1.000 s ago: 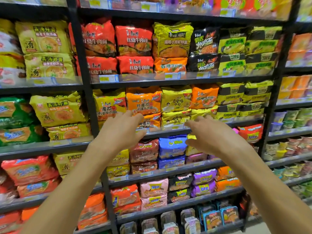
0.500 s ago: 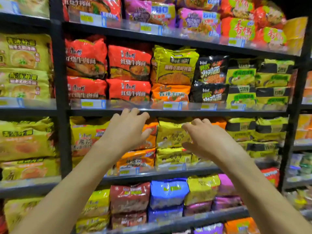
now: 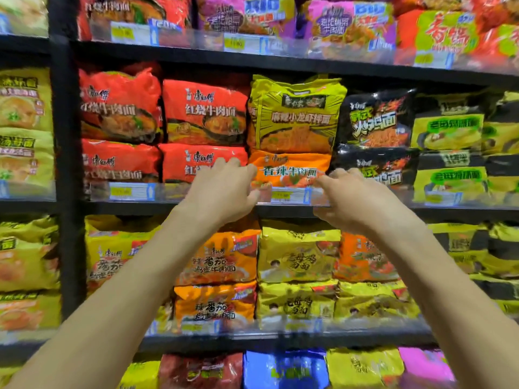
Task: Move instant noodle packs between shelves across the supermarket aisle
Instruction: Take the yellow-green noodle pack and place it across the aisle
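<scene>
A black upright (image 3: pixel 64 153) runs from top to bottom at the left; clear strips (image 3: pixel 95 190) run level on both sides of it, one high, one at mid height, one low; yellow price labels (image 3: pixel 282 195) sit behind the strips, each beside a blue tab (image 3: pixel 150 191); their print is too blurred to read.

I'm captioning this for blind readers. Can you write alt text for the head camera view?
A person's left hand and right hand reach, fingers open, toward an orange noodle pack beneath a yellow pack on a crowded supermarket shelf.
</scene>
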{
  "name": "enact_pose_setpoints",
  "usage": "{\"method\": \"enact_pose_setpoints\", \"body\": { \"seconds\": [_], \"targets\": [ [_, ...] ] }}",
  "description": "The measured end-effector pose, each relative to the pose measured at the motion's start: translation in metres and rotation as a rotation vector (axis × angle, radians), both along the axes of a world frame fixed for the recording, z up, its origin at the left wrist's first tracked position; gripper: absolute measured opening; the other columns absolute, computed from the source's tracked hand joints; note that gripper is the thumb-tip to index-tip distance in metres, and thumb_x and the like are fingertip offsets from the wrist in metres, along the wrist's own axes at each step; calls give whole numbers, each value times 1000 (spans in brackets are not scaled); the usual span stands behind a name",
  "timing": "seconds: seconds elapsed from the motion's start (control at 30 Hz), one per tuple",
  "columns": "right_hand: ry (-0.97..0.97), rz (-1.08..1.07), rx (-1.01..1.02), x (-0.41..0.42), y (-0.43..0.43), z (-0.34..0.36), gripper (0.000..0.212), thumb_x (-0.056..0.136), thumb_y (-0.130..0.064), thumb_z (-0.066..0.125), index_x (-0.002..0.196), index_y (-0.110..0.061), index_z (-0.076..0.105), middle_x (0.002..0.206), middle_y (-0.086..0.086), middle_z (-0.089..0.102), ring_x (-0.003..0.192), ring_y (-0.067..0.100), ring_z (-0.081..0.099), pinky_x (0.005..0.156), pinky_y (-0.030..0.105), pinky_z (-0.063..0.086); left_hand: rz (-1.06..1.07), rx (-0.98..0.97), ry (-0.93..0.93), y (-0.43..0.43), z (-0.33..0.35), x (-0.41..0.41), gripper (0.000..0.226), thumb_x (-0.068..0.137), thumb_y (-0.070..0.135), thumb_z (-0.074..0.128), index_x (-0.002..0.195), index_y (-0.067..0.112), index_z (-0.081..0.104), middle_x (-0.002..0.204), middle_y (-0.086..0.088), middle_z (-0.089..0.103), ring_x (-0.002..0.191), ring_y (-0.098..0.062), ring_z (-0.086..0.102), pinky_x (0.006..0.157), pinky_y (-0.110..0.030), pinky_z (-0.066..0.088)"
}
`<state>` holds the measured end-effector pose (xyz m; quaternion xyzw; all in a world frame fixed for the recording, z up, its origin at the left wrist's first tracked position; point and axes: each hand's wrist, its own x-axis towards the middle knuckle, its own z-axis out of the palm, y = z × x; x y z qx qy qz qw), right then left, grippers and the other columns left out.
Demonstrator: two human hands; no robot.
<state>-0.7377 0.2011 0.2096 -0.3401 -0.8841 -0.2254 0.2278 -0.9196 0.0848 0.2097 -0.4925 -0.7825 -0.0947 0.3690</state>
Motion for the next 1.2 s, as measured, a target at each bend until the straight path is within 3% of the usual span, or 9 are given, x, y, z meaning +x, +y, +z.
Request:
{"method": "enact_pose_setpoints", "body": {
  "seconds": [0.4, 0.57, 0.7, 0.83, 0.93, 1.07, 1.2],
  "targets": [
    [84, 61, 177, -16, 105, 44, 54, 96, -45, 59, 140, -18, 45, 138, 13, 49, 130, 36, 44, 97, 47, 44, 113, 210, 110, 78, 36, -8, 45, 99, 41, 51, 136, 16, 54, 131, -14, 60, 120, -37, 55, 86, -48, 50],
    [190, 98, 246, -28, 120, 59, 51, 94, -39, 60, 139, -18, 46, 136, 12, 51, 128, 34, 46, 95, 46, 45, 74, 306, 142, 92, 56, -18, 54, 100, 42, 51, 150, 23, 43, 139, -14, 56, 126, -36, 53, 90, -49, 51],
    [285, 119, 243, -36, 131, 69, 57, 96, -37, 58, 146, -18, 37, 135, 16, 52, 126, 35, 47, 91, 45, 47, -21, 312, 67, 103, 55, -29, 71, 101, 41, 52, 162, 34, 15, 155, -19, 40, 135, -40, 46, 98, -52, 50],
    [397, 220, 183, -45, 146, 67, 67, 95, -34, 62, 149, -25, 24, 129, 17, 55, 114, 35, 56, 83, 46, 53, -196, 349, -97, 118, 47, -42, 82, 102, 43, 53, 161, 43, -4, 165, -22, 23, 143, -44, 39, 108, -54, 43],
    [459, 329, 138, -51, 155, 60, 75, 97, -36, 60, 154, -28, 12, 129, 18, 56, 106, 33, 61, 85, 46, 54, -389, 468, -250, 127, 45, -51, 89, 101, 41, 58, 159, 45, -10, 165, -12, 30, 143, -39, 44, 112, -54, 40],
    [554, 455, 101, -64, 165, 59, 89, 96, -35, 63, 158, -35, 0, 131, 17, 54, 99, 30, 63, 84, 46, 54, -444, 554, -347, 140, 48, -60, 97, 97, 42, 63, 155, 49, -15, 140, -22, 59, 112, -45, 66, 104, -58, 48],
    [668, 575, 13, -76, 170, 62, 96, 89, -36, 72, 158, -36, 6, 137, 17, 49, 121, 28, 54, 98, 46, 49, -486, 561, -353, 146, 44, -62, 107, 93, 37, 71, 157, 46, -13, 155, -22, 41, 122, -45, 58, 106, -55, 42]
  ]
}}
